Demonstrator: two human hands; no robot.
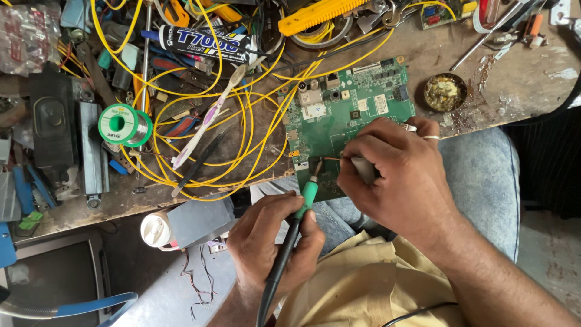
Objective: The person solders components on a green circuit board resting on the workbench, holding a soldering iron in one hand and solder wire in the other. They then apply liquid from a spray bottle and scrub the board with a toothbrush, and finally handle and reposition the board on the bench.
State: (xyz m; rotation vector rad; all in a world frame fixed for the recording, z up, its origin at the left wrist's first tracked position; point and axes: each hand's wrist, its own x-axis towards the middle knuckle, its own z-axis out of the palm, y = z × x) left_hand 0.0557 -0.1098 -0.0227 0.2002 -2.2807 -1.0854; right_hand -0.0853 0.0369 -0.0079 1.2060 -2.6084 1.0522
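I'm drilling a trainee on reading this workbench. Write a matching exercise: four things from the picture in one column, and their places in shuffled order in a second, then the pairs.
Things
1. soldering iron
2. solder spool
3. circuit board
4. round tin

Places
A. right of the board, on the bench top
B. held in the left hand, tip on the board
C. left part of the bench, among yellow wire
D. at the bench edge, under the right hand

Pairs: 1-B, 2-C, 3-D, 4-A
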